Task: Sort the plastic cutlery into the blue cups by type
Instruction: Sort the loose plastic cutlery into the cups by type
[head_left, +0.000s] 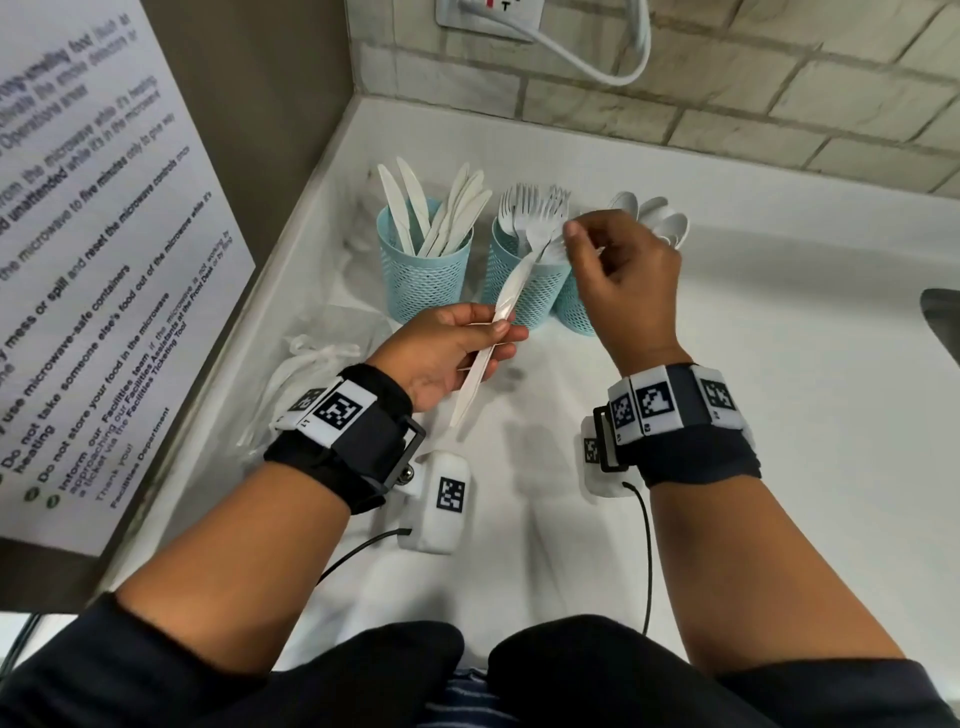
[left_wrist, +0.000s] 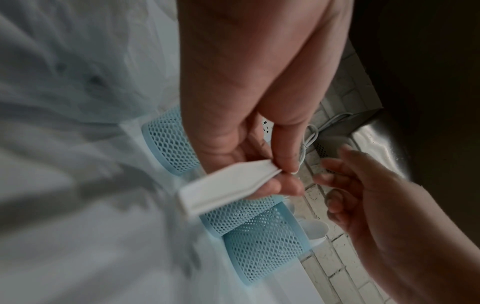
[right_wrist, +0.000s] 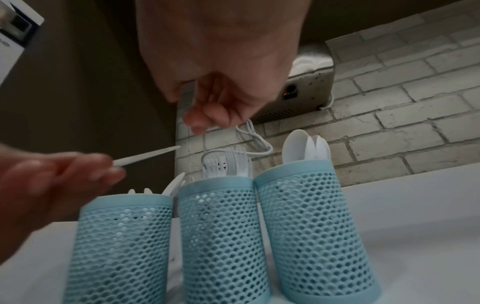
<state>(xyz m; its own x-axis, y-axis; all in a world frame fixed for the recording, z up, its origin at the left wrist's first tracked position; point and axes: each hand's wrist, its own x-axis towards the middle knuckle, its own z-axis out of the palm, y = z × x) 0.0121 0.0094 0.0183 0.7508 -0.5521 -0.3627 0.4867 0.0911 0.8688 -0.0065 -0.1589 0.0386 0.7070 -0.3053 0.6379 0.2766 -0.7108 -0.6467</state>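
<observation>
A white table (head_left: 779, 364) is seen in a corner, bounded by a brick wall (head_left: 727, 93) at the back and a printed notice (head_left: 104, 260) on the left; clear plastic wrappers (head_left: 311, 364) lie crumpled on the table near the notice; three blue mesh cups stand upright in a row, close together, at the back of the table; the left cup (head_left: 423, 270) is filled with knives (head_left: 441, 213), the middle cup (head_left: 524, 291) with forks (head_left: 535, 213), and the right cup (head_left: 574, 306), partly hidden behind the right hand in the head view, with spoons (head_left: 654, 218); the left hand (head_left: 447, 358) is held in front of the cups, above the table, and one white knife (head_left: 493, 332) is pinched between its thumb and fingers, blade end tilted up toward the middle cup; the right hand (head_left: 623, 280) is raised above the middle and right cups with its fingers curled; in the right wrist view a flat pale strip (right_wrist: 188, 94) is seen between its thumb and fingers, but what that strip is cannot be told; the two hands are near each other, not touching; a white cable (head_left: 597, 62) hangs from a socket (head_left: 488, 15) on the wall.
</observation>
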